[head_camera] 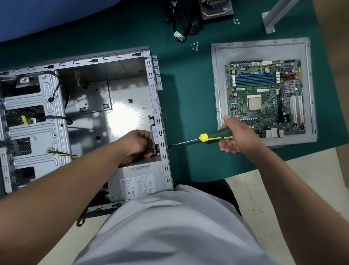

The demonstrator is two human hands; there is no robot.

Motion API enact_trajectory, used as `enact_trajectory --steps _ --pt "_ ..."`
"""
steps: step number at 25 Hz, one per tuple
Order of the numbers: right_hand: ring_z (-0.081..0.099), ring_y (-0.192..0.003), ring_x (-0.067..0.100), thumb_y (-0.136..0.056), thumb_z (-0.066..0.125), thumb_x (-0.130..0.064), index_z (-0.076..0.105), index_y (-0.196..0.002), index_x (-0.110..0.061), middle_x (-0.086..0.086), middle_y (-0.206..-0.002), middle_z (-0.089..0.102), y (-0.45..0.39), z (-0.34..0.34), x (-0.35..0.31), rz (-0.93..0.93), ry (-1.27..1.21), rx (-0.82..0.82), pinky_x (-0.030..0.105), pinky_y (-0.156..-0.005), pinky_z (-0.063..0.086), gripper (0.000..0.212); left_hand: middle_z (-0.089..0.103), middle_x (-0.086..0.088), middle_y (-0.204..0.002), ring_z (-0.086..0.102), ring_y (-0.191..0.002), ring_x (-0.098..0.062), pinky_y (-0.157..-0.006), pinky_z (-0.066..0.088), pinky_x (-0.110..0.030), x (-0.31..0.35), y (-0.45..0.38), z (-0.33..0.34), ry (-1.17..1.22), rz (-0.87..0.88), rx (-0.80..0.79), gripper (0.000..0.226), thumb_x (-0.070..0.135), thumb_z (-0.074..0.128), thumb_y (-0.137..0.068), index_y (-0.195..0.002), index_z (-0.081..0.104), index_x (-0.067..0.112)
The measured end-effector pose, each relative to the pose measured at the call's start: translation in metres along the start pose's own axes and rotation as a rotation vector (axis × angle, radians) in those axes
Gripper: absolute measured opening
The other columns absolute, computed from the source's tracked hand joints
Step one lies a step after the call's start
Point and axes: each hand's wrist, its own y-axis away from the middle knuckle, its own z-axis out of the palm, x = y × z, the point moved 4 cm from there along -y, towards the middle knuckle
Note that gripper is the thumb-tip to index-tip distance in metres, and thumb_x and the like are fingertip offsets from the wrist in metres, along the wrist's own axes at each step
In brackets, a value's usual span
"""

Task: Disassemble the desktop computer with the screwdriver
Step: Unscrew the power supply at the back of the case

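The right hand point(237, 137) grips the screwdriver point(206, 138) by its handle, tip at the rear wall of the computer case point(100, 105) lying open on the table point(193, 96); the left hand point(139, 144) curls around a part inside that wall. The case looks stiff, sharp-edged sheet metal: best held by its frame

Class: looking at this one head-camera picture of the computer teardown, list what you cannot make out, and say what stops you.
- Screw under the screwdriver tip: hidden behind the case rear wall.
- What the left hand grips inside the case: covered by its own fingers.
- Power supply label text: too small.
- Part beside the cables at the top: cut off by the frame edge.
- Right hand palm: turned away.
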Motion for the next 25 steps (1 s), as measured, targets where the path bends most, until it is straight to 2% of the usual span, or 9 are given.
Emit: enact_trajectory --steps 2,5,7,9,10,14,18,22,25 --pt "0.057 -0.061 0.015 -0.107 0.042 -0.044 0.056 -0.093 -0.011 0.008 -0.084 0.060 -0.0020 -0.0022 -0.0025 -0.097 0.167 0.099 0.033 -0.062 0.047 0.039 0.074 -0.014 -0.070 0.070 -0.056 -0.015 -0.056 0.056 -0.025 0.0007 0.0008 0.0001 -0.001 0.001 -0.004 0.032 -0.016 0.044 -0.098 -0.084 0.067 0.002" --pt "0.056 -0.070 0.017 -0.102 0.045 -0.004 0.056 -0.100 -0.010 0.017 -0.104 0.053 0.0014 -0.0001 -0.0072 -0.080 -0.192 -0.055 0.030 -0.065 0.045 0.013 0.074 -0.014 -0.069 0.069 -0.055 -0.014 -0.054 0.056 -0.024 0.0014 0.0023 0.0003 -0.003 0.003 0.001 0.032 -0.014 0.045 -0.098 -0.084 0.068 0.002" --pt "0.061 -0.069 0.022 -0.106 0.044 -0.024 0.057 -0.108 -0.009 0.021 -0.098 0.064 0.0035 0.0006 -0.0057 -0.024 -0.182 -0.095 0.032 -0.064 0.047 0.020 0.074 -0.014 -0.069 0.070 -0.055 -0.014 -0.053 0.056 -0.023 0.0023 0.0034 0.0002 0.005 0.002 -0.003 0.031 -0.013 0.046 -0.099 -0.084 0.068 0.001" --pt "0.059 -0.056 0.015 -0.106 0.037 -0.053 0.060 -0.103 -0.017 0.012 -0.076 0.071 0.0026 -0.0023 -0.0057 -0.044 0.172 0.016 0.029 -0.056 0.044 0.043 0.074 -0.013 -0.068 0.070 -0.054 -0.014 -0.053 0.056 -0.023 0.0031 0.0041 0.0007 0.006 0.000 -0.002 0.030 -0.013 0.046 -0.100 -0.085 0.067 0.001" --pt "0.056 -0.053 0.011 -0.107 0.038 -0.048 0.061 -0.099 -0.018 0.009 -0.073 0.067 0.0010 -0.0027 -0.0077 -0.093 0.223 0.070 0.029 -0.055 0.041 0.039 0.074 -0.013 -0.068 0.070 -0.054 -0.014 -0.052 0.056 -0.022 0.0034 0.0043 0.0006 0.007 -0.001 0.001 0.030 -0.013 0.046 -0.099 -0.085 0.067 0.001" --pt "0.056 -0.075 0.021 -0.098 0.040 0.001 0.060 -0.105 -0.011 0.015 -0.099 0.059 0.0028 0.0004 -0.0076 -0.066 -0.222 -0.063 0.029 -0.065 0.047 0.024 0.074 -0.012 -0.067 0.068 -0.052 -0.013 -0.051 0.055 -0.022 0.0032 0.0050 0.0008 0.010 -0.010 0.010 0.031 -0.014 0.045 -0.099 -0.086 0.067 0.002" --pt "0.060 -0.060 0.018 -0.106 0.039 -0.052 0.061 -0.101 -0.018 0.008 -0.077 0.068 0.0007 0.0015 -0.0079 -0.084 0.227 0.088 0.031 -0.057 0.045 0.041 0.075 -0.013 -0.070 0.069 -0.053 -0.014 -0.052 0.055 -0.022 0.0028 0.0035 -0.0005 0.008 -0.012 0.004 0.031 -0.014 0.045 -0.099 -0.088 0.068 0.002" --pt "0.056 -0.073 0.020 -0.098 0.046 -0.003 0.057 -0.102 -0.012 0.012 -0.096 0.060 0.0007 0.0015 -0.0090 -0.082 -0.157 -0.010 0.031 -0.066 0.047 0.015 0.075 -0.014 -0.072 0.070 -0.057 -0.015 -0.056 0.056 -0.024 0.0017 0.0024 -0.0002 0.006 -0.013 -0.005 0.029 -0.012 0.047 -0.100 -0.087 0.069 0.003" --pt "0.063 -0.062 0.019 -0.107 0.044 -0.038 0.056 -0.107 -0.013 0.014 -0.084 0.071 0.0022 0.0007 -0.0061 -0.015 -0.014 -0.045 0.029 -0.055 0.049 0.028 0.074 -0.012 -0.069 0.068 -0.055 -0.014 -0.058 0.055 -0.025 0.0025 0.0035 0.0005 -0.019 0.002 -0.005 0.032 -0.015 0.046 -0.099 -0.083 0.068 0.003"
